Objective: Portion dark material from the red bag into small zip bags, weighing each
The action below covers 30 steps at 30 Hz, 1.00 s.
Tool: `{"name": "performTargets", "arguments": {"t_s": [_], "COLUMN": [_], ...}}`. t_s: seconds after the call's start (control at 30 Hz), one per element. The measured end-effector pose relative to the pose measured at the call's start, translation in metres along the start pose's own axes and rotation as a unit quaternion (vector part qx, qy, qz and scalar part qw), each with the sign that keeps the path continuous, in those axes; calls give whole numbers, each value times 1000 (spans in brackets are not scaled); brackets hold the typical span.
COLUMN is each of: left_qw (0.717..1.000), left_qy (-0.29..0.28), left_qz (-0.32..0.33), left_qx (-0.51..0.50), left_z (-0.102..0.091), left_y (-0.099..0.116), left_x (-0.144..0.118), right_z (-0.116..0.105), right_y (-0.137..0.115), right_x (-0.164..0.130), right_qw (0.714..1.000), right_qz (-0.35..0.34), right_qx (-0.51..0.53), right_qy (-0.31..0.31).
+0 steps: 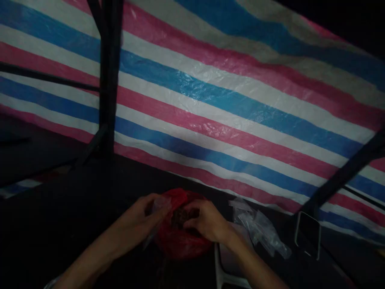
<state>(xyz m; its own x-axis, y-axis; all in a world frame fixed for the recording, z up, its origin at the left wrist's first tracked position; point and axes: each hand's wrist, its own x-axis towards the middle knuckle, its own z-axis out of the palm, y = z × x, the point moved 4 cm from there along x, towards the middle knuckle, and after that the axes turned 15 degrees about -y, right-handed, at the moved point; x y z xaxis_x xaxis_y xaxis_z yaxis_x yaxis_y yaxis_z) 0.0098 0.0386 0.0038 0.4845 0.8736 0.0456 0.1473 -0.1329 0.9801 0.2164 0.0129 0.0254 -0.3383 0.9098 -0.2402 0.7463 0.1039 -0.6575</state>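
Observation:
A red plastic bag (185, 251) sits on the dark surface with its mouth spread, and small dark brown pieces (179, 218) lie inside; the dim light hides their kind. At the bag's left side, my left hand (141, 216) is closed on a small clear plastic bag (159, 204), thumb and fingers pinching it over the red rim. My right hand (207, 218) reaches in from the right, its fingers curled and their tips down at the brown pieces. What lies between those fingertips is too dark to make out.
Right of the red bag lies a heap of clear zip bags (261, 228). Under my right forearm is a pale-rimmed tray-like object (221, 267). A phone (308, 235) rests farther right by a dark slanted bar (339, 176). Striped plastic sheeting (210, 120) hangs behind, beside a dark post (108, 80).

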Motion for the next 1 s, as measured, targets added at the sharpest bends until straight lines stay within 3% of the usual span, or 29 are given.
{"name": "performTargets", "arguments": {"t_s": [0.1,0.13,0.3,0.5,0.57,0.63,0.73,0.9,1.0], "left_qw": [983,982,993,989,988,986,984,986,987], "left_qy": [127,125,-44,-17,-26,-50,-78,-103,-114], "left_qz": [47,65,109,108,108,118,125,118,117], "left_qx": [126,125,31,95,110,108,95,60,5], "left_z": [-7,-4,38,65,73,81,90,93,91], "left_y": [13,18,27,17,14,12,10,12,15], "left_x": [-1,-1,5,16,20,23,27,27,25], "right_z": [-4,-6,-25,-45,-47,-48,-50,-55,-59], "right_y": [6,7,7,-10,-21,-32,-46,-56,-59], "right_x": [-8,-12,-34,-57,-61,-63,-65,-63,-61], "right_qw": [997,994,983,967,978,993,988,975,968], "right_qz": [-12,-18,-49,-86,-88,-89,-92,-65,-88], "right_qx": [81,103,171,235,181,59,-107,-207,-231], "right_qy": [12,16,33,52,44,49,69,55,51]}}
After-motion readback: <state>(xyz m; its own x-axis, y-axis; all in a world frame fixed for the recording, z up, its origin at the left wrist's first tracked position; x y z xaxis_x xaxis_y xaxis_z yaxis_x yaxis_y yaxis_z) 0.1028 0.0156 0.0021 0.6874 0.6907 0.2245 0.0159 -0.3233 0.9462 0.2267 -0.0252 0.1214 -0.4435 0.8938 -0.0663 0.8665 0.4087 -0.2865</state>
